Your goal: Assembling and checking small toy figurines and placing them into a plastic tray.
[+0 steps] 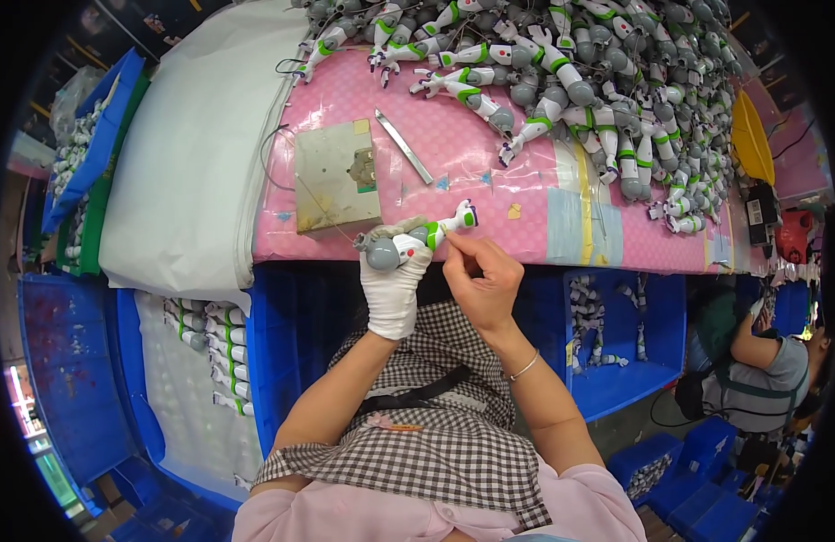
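My left hand (392, 300), in a white glove, is closed round a toy arm (433, 236) at the table's front edge. The toy arm is white with green bands, a red dot and a grey ball joint at its left end; its small hand points to the upper right. My bare right hand (486, 278) is beside it, thumb and forefinger pinched against the forearm part. What the pinch holds, if anything, is too small to make out. Just beyond my left hand stands a worn metal box (331, 176) with a socket on its side.
A large heap of similar toy arms (607, 90) covers the far right table. A metal-handled blade (404, 147) lies on the pink covering. Blue bins with toy arms stand left (146, 388) and right (629, 384) below the edge. Another person (751, 388) sits at far right.
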Demonstrator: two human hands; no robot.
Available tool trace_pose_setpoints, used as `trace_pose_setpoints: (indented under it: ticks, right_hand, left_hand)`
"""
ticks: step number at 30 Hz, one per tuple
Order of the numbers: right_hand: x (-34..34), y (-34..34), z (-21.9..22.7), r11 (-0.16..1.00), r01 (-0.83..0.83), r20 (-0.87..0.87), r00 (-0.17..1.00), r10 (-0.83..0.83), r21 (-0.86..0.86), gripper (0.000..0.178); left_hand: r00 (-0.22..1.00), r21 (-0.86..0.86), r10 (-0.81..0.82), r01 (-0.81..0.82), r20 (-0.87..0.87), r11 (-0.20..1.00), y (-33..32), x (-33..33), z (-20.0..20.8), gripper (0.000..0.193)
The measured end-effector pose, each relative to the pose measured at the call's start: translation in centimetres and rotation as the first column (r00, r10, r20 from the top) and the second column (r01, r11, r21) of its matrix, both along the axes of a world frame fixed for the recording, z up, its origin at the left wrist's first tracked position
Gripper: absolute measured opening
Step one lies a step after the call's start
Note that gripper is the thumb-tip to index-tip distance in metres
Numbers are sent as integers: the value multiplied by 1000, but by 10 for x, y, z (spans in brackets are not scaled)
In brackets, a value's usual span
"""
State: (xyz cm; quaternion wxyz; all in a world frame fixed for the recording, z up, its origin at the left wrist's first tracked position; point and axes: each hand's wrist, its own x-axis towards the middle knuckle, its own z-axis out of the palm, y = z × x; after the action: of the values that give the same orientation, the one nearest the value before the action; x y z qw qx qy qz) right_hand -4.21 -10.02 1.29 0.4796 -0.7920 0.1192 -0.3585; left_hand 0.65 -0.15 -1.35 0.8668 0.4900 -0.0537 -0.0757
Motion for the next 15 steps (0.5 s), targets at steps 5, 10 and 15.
trace_pose_setpoints:
  ticks: [5, 10, 15]
  right_hand:
    - [0, 9, -10, 999, 18, 48, 999, -19, 39, 18]
    - [-6, -9, 4, 952, -51, 109, 994, 19, 302, 15]
    - [23, -63, 9, 958, 180, 44, 980, -194, 223, 12]
  left_hand:
    - [1000, 76, 7, -9, 26, 997, -1, 0, -4, 39]
    - [999, 52, -41, 41, 7, 998, 10, 3, 19, 37]
    - [969, -8, -247, 247, 25, 969, 32, 11, 51, 46]
